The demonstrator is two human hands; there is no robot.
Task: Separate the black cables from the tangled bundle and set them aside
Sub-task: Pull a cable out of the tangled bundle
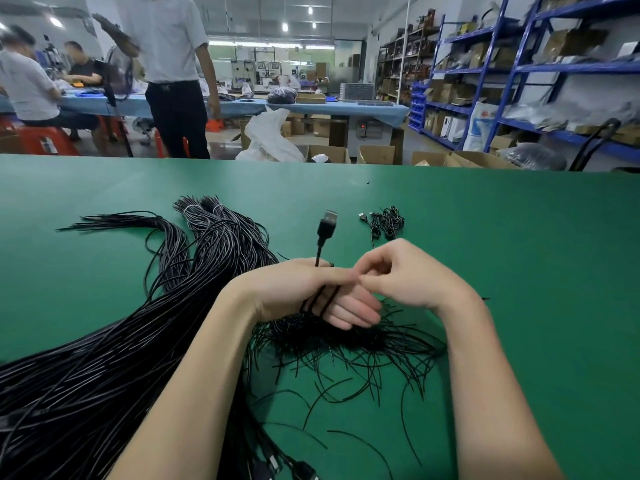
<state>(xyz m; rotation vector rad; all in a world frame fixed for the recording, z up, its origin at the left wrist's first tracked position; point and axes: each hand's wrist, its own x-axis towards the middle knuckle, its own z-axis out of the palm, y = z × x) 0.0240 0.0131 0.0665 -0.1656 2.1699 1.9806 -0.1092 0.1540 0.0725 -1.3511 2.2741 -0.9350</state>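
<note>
Black cables (pixel 320 299) cross the palm of the left hand (pixel 304 294), whose fingers curl round them; one cable rises past the knuckles to a USB plug (pixel 328 225) at 12 o'clock. Right hand (pixel 408 275), just beside at 3 o'clock, has fingers curled with fingertips pinched at the left hand's index finger; what they pinch cannot be told. Directly beneath both hands lies the tangled bundle (pixel 346 341) of loose cable ends on the green bench (pixel 519 271). From 8 to 11 o'clock, a thick sheaf of long cables (pixel 104 358) fans outward. At 1 o'clock, well apart, sits a small cluster of short cables (pixel 386 221).
</note>
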